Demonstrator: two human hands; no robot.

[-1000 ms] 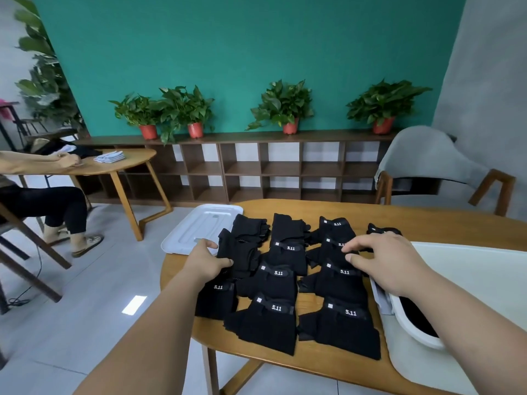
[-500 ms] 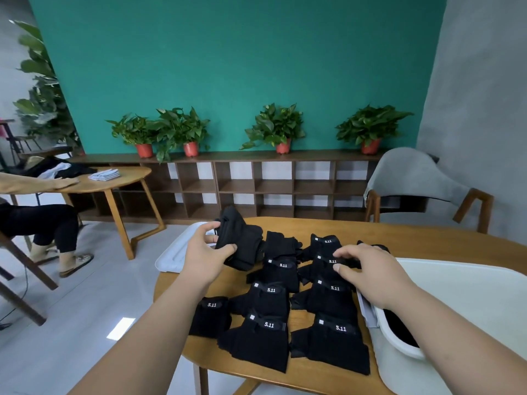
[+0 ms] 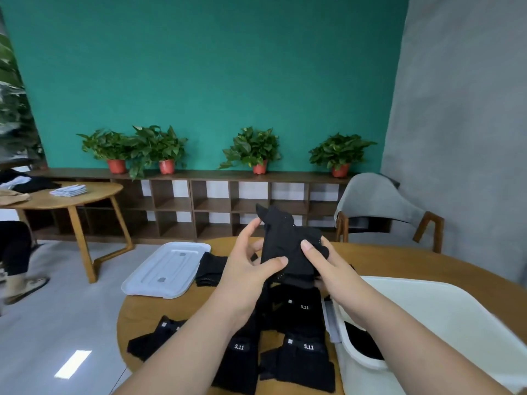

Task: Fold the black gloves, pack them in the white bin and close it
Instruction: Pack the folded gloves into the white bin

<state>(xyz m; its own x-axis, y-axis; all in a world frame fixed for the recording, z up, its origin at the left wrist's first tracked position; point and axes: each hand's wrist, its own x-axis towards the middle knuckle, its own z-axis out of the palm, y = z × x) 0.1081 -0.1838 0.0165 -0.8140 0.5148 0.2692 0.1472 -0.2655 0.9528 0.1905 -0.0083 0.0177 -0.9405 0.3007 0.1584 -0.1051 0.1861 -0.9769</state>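
A black glove (image 3: 285, 240) is lifted above the wooden table (image 3: 413, 266), held between both hands. My left hand (image 3: 245, 269) grips its left side with the thumb across the front. My right hand (image 3: 325, 266) pinches its right edge. Below them several black gloves (image 3: 302, 349) with 5.11 labels lie flat near the table's front edge, and another black glove (image 3: 209, 269) lies by the lid. The white bin (image 3: 427, 323) stands open at the right with something black inside. Its white lid (image 3: 166, 269) rests at the table's left edge.
A grey chair (image 3: 379, 206) stands behind the table at the right. A low wooden shelf (image 3: 199, 203) with potted plants lines the green wall. At the left is a second round table (image 3: 65, 195) where a person's legs show.
My left hand lifted a glove from the left of the pile and carried it up to the middle. My right hand left the gloves on the table and took hold of the raised glove.
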